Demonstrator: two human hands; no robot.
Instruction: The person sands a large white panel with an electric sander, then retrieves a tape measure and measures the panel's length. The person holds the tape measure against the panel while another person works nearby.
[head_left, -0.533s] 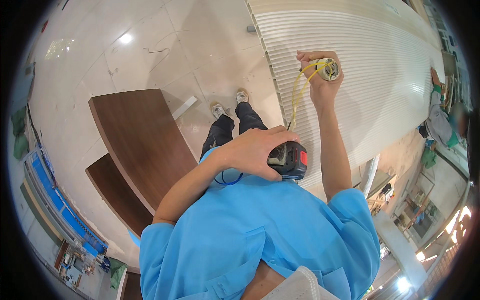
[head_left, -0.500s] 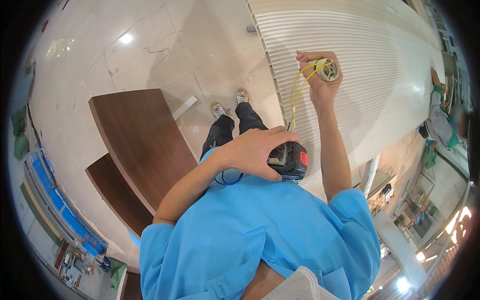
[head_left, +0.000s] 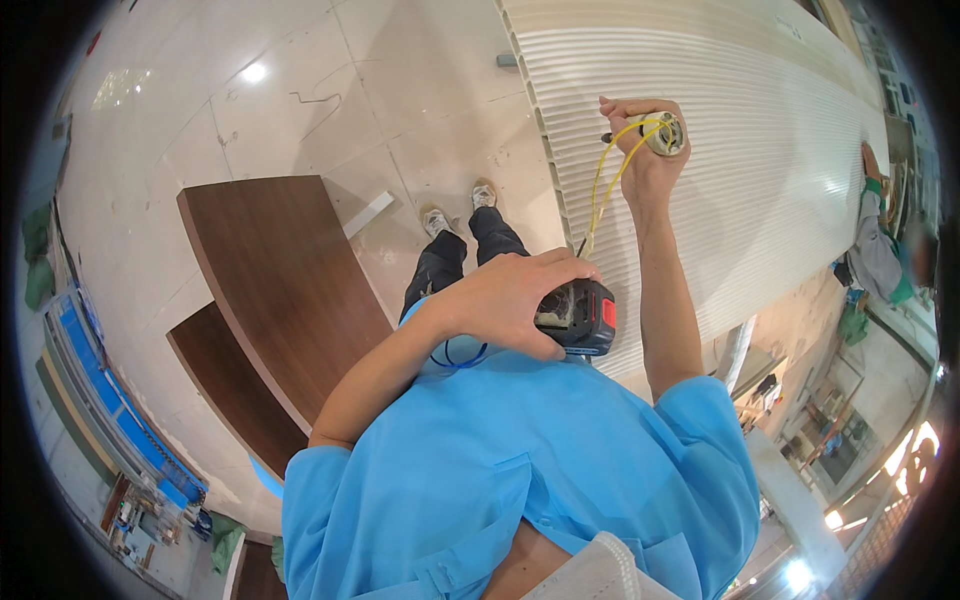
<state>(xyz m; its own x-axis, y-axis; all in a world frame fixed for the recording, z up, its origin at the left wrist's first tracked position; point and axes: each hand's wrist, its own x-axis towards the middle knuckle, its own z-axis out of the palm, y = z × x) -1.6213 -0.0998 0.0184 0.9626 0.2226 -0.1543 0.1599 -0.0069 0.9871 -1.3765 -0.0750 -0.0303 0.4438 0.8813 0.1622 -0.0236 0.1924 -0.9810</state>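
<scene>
My left hand (head_left: 510, 300) is wrapped round a black battery pack (head_left: 590, 320) with a red patch on its end, close against my blue shirt. Stretched out ahead on the right, my right hand (head_left: 655, 165) closes round a short cream cylinder (head_left: 665, 133) that looks like a small motor, its end turned up toward me. Yellow wires (head_left: 597, 200) loop from the cylinder's end down toward the battery pack. Where they join the pack is hidden by my left hand. A blue wire loop (head_left: 458, 354) hangs under my left wrist.
A large ribbed white panel stack (head_left: 740, 170) lies under and beyond my right arm. Brown boards (head_left: 285, 270) stand at my left, near a white strip (head_left: 369, 214) on the tiled floor (head_left: 430, 110). Another person's grey sleeve (head_left: 877, 250) shows at the far right, with a hand on the panel's edge.
My right hand has shifted slightly to the right with the cylinder, and a dark tip now shows by its fingers. The left hand and battery pack stay almost in place.
</scene>
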